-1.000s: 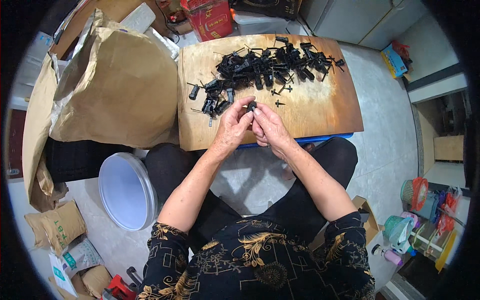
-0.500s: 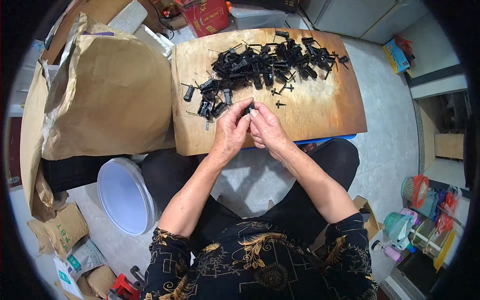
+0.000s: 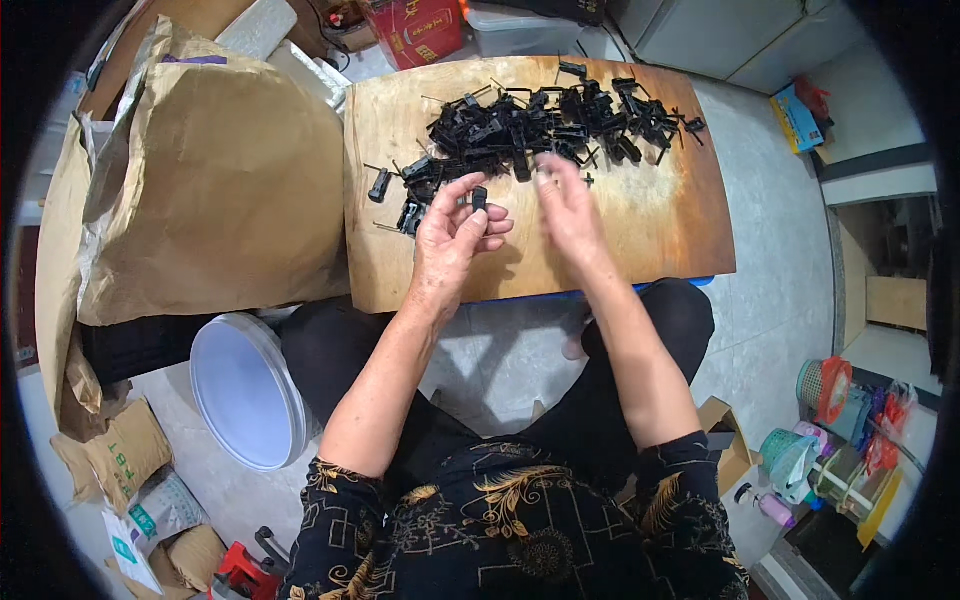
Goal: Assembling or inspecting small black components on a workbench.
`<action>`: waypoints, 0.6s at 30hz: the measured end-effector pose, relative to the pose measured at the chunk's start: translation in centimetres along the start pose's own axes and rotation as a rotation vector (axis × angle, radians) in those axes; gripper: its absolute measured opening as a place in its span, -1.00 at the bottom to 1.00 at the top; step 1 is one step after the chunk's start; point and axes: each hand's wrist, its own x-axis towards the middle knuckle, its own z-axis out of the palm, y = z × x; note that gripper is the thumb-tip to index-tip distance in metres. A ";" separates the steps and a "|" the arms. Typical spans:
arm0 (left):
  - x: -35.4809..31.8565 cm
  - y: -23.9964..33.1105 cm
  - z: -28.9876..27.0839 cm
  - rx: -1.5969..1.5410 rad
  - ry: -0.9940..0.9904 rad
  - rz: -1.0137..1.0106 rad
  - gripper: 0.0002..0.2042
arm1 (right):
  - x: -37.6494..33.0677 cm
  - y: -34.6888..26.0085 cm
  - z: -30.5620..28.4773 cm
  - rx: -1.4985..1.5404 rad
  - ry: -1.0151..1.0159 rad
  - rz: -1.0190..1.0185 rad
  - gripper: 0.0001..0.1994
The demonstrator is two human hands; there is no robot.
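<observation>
Between the thumb and fingers of my left hand is a small black plastic part, held above the near side of the wooden board. My right hand is apart from it, over the board close to the near edge of a pile of black plastic parts. Motion smears its fingers, so I cannot tell whether they hold anything. Thin pins stick out of many parts in the pile. A single black part lies at the pile's left side.
The wooden board spans the space before my knees. A large brown paper sack stands against its left side. Below the sack is a round white tub. A red box sits behind the board, and an open cardboard box is by my right leg.
My hands were together around a black part and have come apart. The left keeps the part and turns more upward; the right has moved away, up and to the right toward the pile.
</observation>
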 end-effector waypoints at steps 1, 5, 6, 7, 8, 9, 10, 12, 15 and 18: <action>0.0 0.3 -0.1 -0.058 -0.036 -0.039 -0.61 | 0.8 0.2 -0.7 -0.041 0.020 0.013 -0.63; -0.6 0.7 -0.6 -0.256 -0.145 -0.130 -0.53 | 1.9 0.5 -1.1 -0.344 0.028 0.070 -0.53; -0.7 0.9 -0.6 -0.256 -0.143 -0.126 -0.53 | 2.1 1.3 -0.9 -0.492 0.057 0.049 -0.50; -0.9 1.1 -0.7 -0.276 -0.172 -0.134 -0.51 | 2.2 1.2 -0.8 -0.510 0.020 0.141 -0.46; -1.0 1.3 -0.7 -0.295 -0.202 -0.141 -0.49 | 2.3 1.7 -0.7 -0.510 0.016 0.135 -0.46; -1.2 1.6 -0.7 -0.315 -0.210 -0.151 -0.48 | 2.4 2.5 -0.5 -0.542 0.054 0.154 -0.46; -1.3 1.6 -0.8 -0.315 -0.204 -0.143 -0.48 | 2.5 2.7 -0.3 -0.571 0.089 0.171 -0.45; -1.4 1.4 -1.0 -0.301 -0.228 -0.154 -0.47 | 2.8 3.1 -0.5 -0.558 0.085 0.207 -0.48; -1.5 1.1 -0.9 -0.328 -0.219 -0.154 -0.61 | 2.9 3.6 -1.1 -0.558 0.139 0.159 -0.64; -1.4 0.6 -1.8 -0.302 -0.119 -0.182 -0.80 | 1.8 2.2 -0.8 -0.761 0.027 0.206 -0.69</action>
